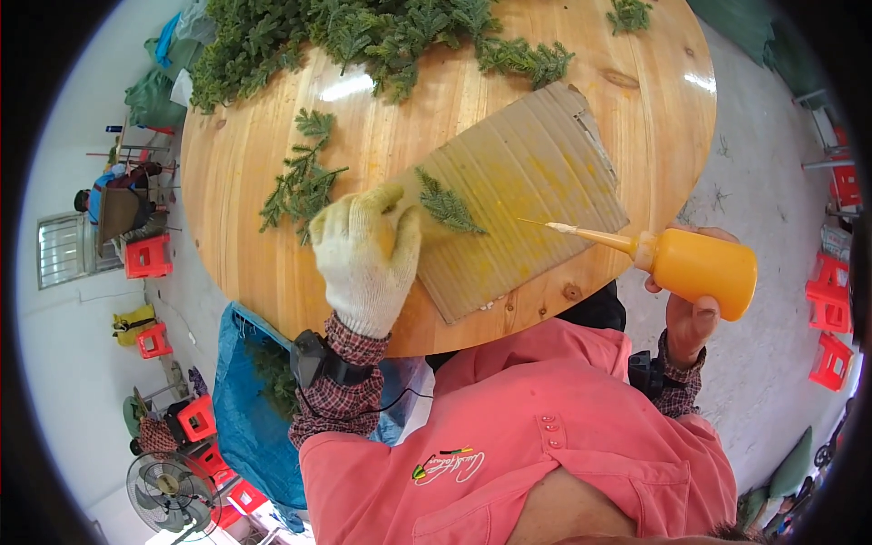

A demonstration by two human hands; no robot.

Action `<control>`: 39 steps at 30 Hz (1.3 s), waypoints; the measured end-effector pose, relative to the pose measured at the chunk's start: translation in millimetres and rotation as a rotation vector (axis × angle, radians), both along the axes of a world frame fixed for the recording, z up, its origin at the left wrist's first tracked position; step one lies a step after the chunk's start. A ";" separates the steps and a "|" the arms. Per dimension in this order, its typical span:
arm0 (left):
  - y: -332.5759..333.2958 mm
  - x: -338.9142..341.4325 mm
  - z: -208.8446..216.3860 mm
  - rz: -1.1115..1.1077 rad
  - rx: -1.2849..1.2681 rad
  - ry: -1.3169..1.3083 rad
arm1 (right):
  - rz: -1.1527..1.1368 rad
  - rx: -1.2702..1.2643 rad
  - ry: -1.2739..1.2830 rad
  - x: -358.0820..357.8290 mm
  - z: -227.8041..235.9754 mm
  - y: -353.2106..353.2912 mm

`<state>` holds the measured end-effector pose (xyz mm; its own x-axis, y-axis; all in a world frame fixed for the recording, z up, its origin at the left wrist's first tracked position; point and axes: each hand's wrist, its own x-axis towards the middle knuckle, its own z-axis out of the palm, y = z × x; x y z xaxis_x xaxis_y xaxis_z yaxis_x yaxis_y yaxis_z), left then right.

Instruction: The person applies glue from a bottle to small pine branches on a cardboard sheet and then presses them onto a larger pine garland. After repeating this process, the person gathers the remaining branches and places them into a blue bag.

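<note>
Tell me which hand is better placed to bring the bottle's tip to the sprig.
Right, I'd judge: the right hand holds the orange bottle, its thin tip pointing toward the sprig. The gloved left hand is close beside the sprig but has no bottle.

Red stools (196,418) near a fan (167,490)

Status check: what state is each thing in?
Cardboard: flat, stained yellow, frayed at one edge
Sprig: lying on the cardboard
Orange bottle: tipped, nozzle extending over the cardboard
Left hand: gloved, half curled beside the sprig
Right hand: bare, gripping the orange bottle
Greenery pile: loosely heaped
Blue sack: open
Fan: unclear whether running
</note>
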<state>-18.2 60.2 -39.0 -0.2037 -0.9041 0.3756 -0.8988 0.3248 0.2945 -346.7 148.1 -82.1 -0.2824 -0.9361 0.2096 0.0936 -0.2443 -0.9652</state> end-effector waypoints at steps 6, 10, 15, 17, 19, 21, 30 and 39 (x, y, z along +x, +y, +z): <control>-1.1 -5.7 -1.6 -0.254 -0.228 -0.138 | -0.008 0.047 -0.052 10.9 6.0 -4.6; 3.1 -1.0 -8.6 -0.294 -0.135 -0.115 | 0.029 0.065 -0.011 13.6 10.0 -4.7; 3.2 0.9 -20.0 -0.248 -0.037 -0.045 | 0.054 0.089 0.038 17.3 9.4 -7.8; 1.4 -1.3 -20.8 -0.227 -0.033 -0.018 | 0.049 0.072 0.082 19.6 8.6 -8.9; -0.8 -4.2 -21.2 -0.194 -0.024 0.037 | 0.050 0.038 0.075 26.0 10.5 -10.8; 1.0 -5.4 -24.7 -0.163 -0.059 0.036 | 0.052 0.020 0.072 28.2 10.9 -12.1; 5.5 -5.8 -16.1 -0.093 -0.162 -0.117 | 0.067 0.047 0.060 28.1 12.6 -12.8; 3.5 3.3 -24.5 -0.212 -0.143 -0.125 | 0.045 0.088 0.014 26.4 14.3 -10.4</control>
